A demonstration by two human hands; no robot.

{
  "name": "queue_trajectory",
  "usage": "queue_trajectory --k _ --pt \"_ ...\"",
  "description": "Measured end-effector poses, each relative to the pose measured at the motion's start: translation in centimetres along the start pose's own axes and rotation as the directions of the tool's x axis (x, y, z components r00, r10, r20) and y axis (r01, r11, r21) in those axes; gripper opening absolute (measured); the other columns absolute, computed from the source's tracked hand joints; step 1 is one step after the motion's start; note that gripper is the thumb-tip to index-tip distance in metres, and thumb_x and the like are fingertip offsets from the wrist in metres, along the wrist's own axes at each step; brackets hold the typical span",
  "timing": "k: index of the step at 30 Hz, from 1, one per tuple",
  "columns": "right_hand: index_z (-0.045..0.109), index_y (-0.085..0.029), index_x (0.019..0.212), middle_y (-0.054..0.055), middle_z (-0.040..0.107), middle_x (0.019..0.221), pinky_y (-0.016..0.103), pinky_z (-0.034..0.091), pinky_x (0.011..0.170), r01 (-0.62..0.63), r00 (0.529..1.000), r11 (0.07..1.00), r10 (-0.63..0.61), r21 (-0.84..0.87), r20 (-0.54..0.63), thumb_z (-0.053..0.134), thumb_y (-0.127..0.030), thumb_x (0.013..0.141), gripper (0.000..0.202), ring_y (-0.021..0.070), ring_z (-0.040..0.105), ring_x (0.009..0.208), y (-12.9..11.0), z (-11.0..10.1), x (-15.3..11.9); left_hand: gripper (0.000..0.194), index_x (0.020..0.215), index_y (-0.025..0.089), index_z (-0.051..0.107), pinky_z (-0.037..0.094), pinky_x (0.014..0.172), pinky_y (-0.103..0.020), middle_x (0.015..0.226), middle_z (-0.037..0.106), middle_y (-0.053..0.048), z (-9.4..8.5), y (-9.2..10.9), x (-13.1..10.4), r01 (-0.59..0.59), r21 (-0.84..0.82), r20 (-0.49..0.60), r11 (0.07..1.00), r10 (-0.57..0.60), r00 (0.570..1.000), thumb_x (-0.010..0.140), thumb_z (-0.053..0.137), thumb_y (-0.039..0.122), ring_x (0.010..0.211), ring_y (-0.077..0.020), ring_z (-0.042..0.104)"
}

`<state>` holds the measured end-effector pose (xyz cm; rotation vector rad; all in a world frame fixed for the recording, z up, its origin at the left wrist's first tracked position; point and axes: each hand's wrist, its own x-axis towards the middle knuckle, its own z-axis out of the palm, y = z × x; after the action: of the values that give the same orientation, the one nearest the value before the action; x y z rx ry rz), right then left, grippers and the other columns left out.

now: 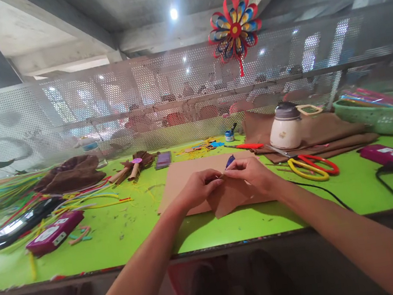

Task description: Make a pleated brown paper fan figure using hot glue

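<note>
1. Nearest the camera, bare forearms (pixel 141 269) are reaching over the green table (pixel 130 246).
2. Leftward, a magenta device (pixel 54 233) is showing a white label, too blurred to read.
3. The left hand (pixel 202 187) is pinching a brown piece (pixel 223 203) above the tan sheet (pixel 181 172).
4. The right hand (pixel 252 172) is gripping its top between fingertips.
5. Farther right, a cream bottle (pixel 284 133) is bearing an illegible mark.

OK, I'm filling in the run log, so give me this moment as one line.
left hand: pinching brown sheet | right hand: pinching same sheet | rightward: scissors, bottle
</note>
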<state>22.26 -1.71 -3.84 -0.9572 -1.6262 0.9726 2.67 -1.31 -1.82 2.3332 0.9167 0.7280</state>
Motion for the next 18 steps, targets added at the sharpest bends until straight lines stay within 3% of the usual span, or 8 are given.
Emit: queue_trajectory --k 12,18 --pt "0.068 -0.014 0.069 0.003 0.063 0.071 0.027 0.041 0.062 0.096 0.995 0.995 -0.096 -0.015 -0.027 0.068 -0.036 0.067 0.022 0.0147 0.053 0.068 -0.19 -0.46 -0.02 0.024 0.1 0.018 0.063 0.044 0.077 -0.027 0.098 0.067 -0.004 0.28 0.31 -0.09 -0.054 0.048 -0.049 0.997 0.056 0.997 0.085 0.048 0.028 0.086 -0.0151 0.058" --pt "0.067 -0.014 0.067 0.002 0.061 0.067 0.026 0.041 0.061 0.086 0.993 0.996 -0.086 -0.008 -0.077 0.069 -0.039 0.065 0.025 0.0136 0.051 0.065 0.06 -0.84 0.28 0.024 0.082 0.016 0.062 0.042 0.062 -0.025 0.074 0.065 -0.003 -0.12 0.21 -0.26 0.044 0.119 0.025 0.992 -0.048 0.999 0.085 0.045 0.033 0.067 -0.013 0.055"
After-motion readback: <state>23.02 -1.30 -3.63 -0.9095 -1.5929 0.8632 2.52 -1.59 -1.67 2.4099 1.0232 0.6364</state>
